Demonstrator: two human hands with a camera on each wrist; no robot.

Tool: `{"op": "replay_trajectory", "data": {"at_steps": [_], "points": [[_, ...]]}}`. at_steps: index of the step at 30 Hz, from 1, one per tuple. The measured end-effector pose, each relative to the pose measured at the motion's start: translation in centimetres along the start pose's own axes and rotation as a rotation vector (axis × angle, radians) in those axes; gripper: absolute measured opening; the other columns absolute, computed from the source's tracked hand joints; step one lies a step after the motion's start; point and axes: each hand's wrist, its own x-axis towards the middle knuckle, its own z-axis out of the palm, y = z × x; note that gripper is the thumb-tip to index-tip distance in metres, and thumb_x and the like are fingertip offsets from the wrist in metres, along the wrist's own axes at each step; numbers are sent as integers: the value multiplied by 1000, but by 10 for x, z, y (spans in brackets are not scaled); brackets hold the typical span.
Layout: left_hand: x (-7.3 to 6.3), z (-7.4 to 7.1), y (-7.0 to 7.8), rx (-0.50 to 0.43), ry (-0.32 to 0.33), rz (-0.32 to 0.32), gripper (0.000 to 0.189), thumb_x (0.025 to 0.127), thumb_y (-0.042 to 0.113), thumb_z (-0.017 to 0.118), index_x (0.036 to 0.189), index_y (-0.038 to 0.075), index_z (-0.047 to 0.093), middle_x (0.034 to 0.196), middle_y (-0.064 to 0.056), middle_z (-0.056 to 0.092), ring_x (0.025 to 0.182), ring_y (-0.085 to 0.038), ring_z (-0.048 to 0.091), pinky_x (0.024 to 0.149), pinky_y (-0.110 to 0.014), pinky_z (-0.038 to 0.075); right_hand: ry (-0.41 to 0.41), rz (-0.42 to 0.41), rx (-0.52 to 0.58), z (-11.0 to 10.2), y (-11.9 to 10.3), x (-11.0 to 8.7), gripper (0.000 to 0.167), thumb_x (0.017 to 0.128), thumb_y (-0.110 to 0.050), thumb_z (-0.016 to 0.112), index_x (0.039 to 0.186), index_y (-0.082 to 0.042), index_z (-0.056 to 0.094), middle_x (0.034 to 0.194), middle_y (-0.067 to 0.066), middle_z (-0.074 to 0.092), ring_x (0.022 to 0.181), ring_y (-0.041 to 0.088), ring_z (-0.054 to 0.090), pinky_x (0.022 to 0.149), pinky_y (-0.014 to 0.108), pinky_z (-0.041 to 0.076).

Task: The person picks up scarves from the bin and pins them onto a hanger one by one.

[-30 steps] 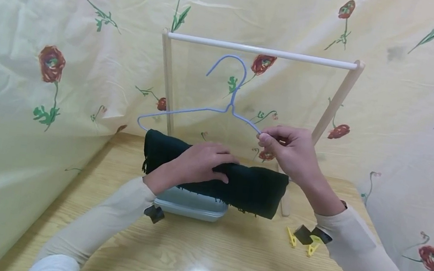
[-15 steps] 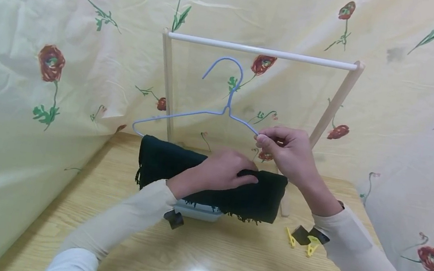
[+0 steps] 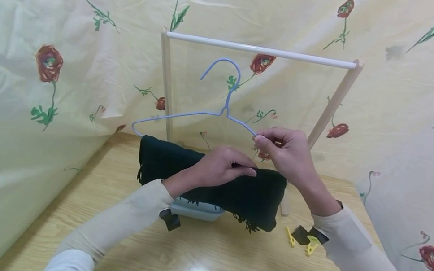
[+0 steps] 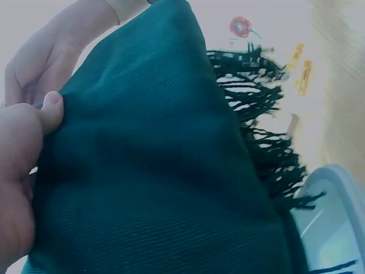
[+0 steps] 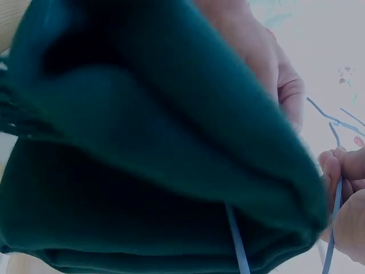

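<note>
A dark green fringed scarf (image 3: 254, 199) hangs folded over the lower bar of a blue wire hanger (image 3: 227, 100). My left hand (image 3: 217, 167) pinches the scarf's top edge right of its middle, thumb on the near side; the left wrist view shows the thumb (image 4: 52, 108) at the cloth's edge. With thumb and fingertips, my right hand (image 3: 289, 155) grips the hanger's right sloping arm. The hanger's hook points up, apart from anything. In the right wrist view the bar (image 5: 236, 240) runs inside the scarf's fold; most of the bar is hidden by cloth.
Behind the hanger stands a rack with a white rail (image 3: 260, 49) and wooden posts. A pale blue plastic tub (image 3: 199, 214) is partly hidden under the scarf. Yellow clothespins (image 3: 290, 237) lie on the wooden table (image 3: 169, 256) at the right. Floral cloth surrounds the table.
My left hand has slid right along the scarf's top edge and now pinches it. The scarf's right end hangs lower. The hanger has shifted slightly left and down, still in my right hand.
</note>
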Motion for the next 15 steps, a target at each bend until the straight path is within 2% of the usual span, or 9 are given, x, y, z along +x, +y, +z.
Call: {"op": "replay_trajectory", "data": {"at_steps": [5,7,11,15], "points": [[1,5,0,206,-62,-8,23,97,26,72,114,11,78,104,1,78,96,-9,73,86,-16,52,-5,-6,-1,0,-2,0,10,95,1,70,98,7,76,82,21,71,62,10,66,61,26,59],[1,6,0,251,-99,-14,31,96,33,73,119,12,75,110,2,77,98,-9,71,87,-17,52,-5,-4,-7,0,-2,0,10,94,0,70,98,7,76,82,20,72,62,10,66,62,25,59],[0,7,0,267,-154,-27,39,94,38,75,124,13,73,115,2,75,99,-9,69,89,-19,52,-4,-3,-10,0,-3,0,10,95,0,70,98,7,76,82,22,71,61,11,66,61,25,58],[0,8,0,252,-143,-25,32,94,26,76,121,11,74,114,0,76,102,-11,71,92,-21,53,-4,-1,0,0,-3,1,10,95,0,69,97,7,76,81,24,70,59,10,66,59,22,57]]}}
